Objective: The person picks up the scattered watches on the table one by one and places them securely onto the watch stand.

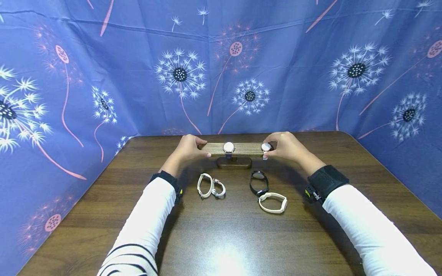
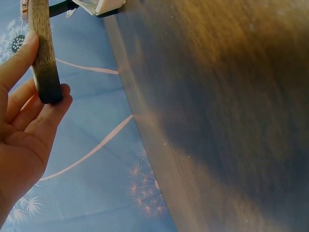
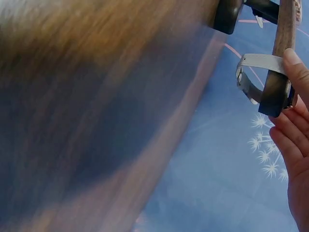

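Note:
A wooden bar (image 1: 241, 148) stands on a dark oval base (image 1: 234, 163) at the back of the table. One round-faced watch (image 1: 228, 147) is strapped round its middle and another (image 1: 266, 147) near its right end. My left hand (image 1: 203, 150) pinches the bar's left end (image 2: 44, 58), thumb on one side and fingers on the other. My right hand (image 1: 272, 147) pinches the bar's right end (image 3: 282, 58), with the thumb beside the silver strap (image 3: 256, 72) of the right watch.
On the dark wooden table (image 1: 224, 237) in front of the stand lie a white watch (image 1: 205, 185), a silver watch (image 1: 219, 189), a black watch (image 1: 259, 182) and a cream watch (image 1: 272, 202). Blue dandelion-print cloth (image 1: 138, 76) hangs behind and at both sides.

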`<state>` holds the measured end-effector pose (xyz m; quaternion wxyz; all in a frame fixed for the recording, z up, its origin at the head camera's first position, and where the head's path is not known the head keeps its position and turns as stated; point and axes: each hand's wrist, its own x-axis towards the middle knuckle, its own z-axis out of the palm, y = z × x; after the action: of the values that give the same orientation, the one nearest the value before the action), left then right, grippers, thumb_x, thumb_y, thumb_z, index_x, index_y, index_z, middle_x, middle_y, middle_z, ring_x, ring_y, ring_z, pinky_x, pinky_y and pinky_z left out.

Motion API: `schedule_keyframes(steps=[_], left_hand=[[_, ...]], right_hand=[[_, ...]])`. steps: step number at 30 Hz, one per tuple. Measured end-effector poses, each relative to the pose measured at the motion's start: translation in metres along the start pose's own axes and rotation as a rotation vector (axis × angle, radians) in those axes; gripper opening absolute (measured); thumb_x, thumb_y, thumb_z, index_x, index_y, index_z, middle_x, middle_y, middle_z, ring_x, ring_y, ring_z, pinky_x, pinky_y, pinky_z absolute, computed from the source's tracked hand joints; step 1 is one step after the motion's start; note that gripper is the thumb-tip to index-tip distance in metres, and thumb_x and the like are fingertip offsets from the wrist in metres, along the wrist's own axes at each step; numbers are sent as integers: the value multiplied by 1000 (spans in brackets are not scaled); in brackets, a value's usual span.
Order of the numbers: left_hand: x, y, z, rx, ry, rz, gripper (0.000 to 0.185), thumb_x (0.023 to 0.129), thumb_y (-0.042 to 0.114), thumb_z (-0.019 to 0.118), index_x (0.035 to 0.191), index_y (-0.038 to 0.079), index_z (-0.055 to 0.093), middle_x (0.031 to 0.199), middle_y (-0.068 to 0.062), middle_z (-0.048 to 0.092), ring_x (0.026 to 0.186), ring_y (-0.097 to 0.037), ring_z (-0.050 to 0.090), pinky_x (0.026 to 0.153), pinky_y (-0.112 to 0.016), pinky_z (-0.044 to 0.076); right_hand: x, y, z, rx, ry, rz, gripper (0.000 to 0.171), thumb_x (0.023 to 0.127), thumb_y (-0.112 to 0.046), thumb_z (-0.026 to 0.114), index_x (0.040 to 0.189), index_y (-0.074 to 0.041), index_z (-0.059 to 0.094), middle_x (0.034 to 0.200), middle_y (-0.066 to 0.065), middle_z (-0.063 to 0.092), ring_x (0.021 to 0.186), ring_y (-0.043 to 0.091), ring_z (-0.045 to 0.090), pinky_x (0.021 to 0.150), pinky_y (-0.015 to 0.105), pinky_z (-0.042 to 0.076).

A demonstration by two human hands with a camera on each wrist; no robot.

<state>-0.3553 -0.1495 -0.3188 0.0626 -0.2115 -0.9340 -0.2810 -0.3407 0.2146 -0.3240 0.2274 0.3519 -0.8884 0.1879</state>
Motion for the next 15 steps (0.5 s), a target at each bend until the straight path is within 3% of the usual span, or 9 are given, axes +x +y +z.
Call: schedule_keyframes(steps=[15], left_hand=[[0, 1, 0, -19, 0, -28, 53, 72, 28, 88, 116, 3, 71, 106, -11, 72, 104, -25, 65, 90, -37, 52]], right_hand=[[18, -14, 5, -22, -92, -32, 40, 60, -24, 94, 88, -6, 71, 85, 3, 68, 76, 21, 63, 67, 38, 51]])
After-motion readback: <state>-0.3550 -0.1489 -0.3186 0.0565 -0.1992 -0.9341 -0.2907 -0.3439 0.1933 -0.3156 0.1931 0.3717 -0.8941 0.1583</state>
